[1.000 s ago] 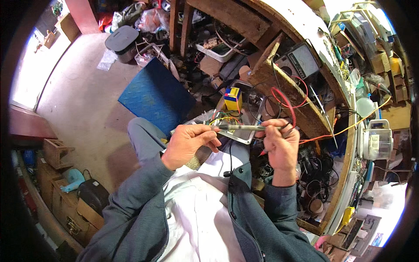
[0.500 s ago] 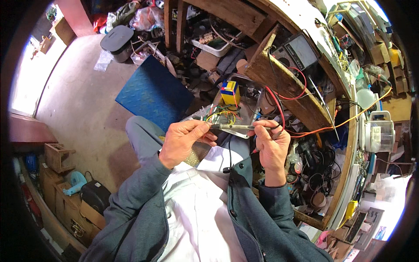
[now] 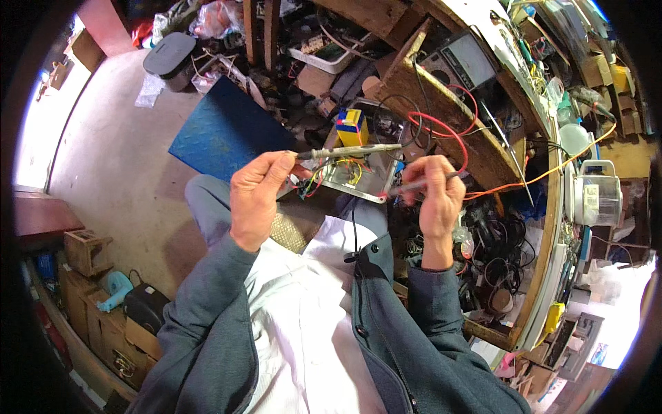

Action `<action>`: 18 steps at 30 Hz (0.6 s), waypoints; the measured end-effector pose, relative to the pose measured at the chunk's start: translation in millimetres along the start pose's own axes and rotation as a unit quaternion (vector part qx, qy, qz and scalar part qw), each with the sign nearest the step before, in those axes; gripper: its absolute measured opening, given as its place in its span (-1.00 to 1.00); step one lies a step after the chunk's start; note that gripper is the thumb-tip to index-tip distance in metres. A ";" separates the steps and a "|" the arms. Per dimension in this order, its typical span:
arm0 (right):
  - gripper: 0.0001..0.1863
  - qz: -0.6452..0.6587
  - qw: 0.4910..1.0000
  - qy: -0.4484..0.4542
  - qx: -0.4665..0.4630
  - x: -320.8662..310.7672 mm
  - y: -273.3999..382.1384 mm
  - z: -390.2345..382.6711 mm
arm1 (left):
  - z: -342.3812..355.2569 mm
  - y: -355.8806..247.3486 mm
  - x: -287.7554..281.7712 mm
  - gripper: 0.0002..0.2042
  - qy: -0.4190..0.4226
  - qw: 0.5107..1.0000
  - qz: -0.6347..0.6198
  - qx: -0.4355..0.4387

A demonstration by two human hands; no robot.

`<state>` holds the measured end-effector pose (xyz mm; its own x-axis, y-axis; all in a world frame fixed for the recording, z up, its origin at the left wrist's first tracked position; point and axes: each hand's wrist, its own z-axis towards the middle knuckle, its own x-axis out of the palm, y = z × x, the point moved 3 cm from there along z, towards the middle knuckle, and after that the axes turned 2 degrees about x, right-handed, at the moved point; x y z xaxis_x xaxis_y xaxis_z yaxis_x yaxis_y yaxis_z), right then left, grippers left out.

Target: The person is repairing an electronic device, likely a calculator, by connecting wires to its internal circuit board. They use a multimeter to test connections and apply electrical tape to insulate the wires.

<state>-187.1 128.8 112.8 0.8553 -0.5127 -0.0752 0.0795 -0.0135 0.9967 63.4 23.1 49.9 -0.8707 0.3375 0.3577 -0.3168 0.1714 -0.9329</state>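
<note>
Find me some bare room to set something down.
Floor on the left, past the left hand, is bare between the blue sheet, the lidded grey bin and the wooden box. It is crowded right of the right hand, with tangled dark cables, and beyond both hands, around the yellow-and-blue box.

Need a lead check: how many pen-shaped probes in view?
2. A pale probe in the fingers of the left hand, and a darker, blurred probe in the right hand. Others may be hidden.
</note>
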 end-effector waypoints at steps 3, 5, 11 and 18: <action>-0.69 -0.045 0.998 0.033 -0.021 11.9 -18.8 2.1 | -1.7 1.2 -1.8 -0.77 -0.006 1.000 -0.021 -0.016; -0.86 -0.148 0.987 0.039 -0.047 14.4 -25.7 2.9 | -3.0 0.5 -0.4 -0.76 -0.009 0.999 -0.046 -0.022; -0.89 -0.253 0.963 0.032 -0.087 17.6 -29.0 3.7 | -4.7 0.2 -1.9 -0.75 -0.018 0.999 -0.028 -0.013; -0.84 -0.307 0.937 0.033 -0.164 28.8 -38.4 5.6 | -6.0 -1.2 0.4 -0.77 -0.009 0.999 -0.031 -0.007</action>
<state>-168.5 109.7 72.6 0.6260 -0.4402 -0.6437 0.7103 -0.0188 0.7036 65.8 28.6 51.5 -0.8568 0.3084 0.4133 -0.3645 0.2048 -0.9084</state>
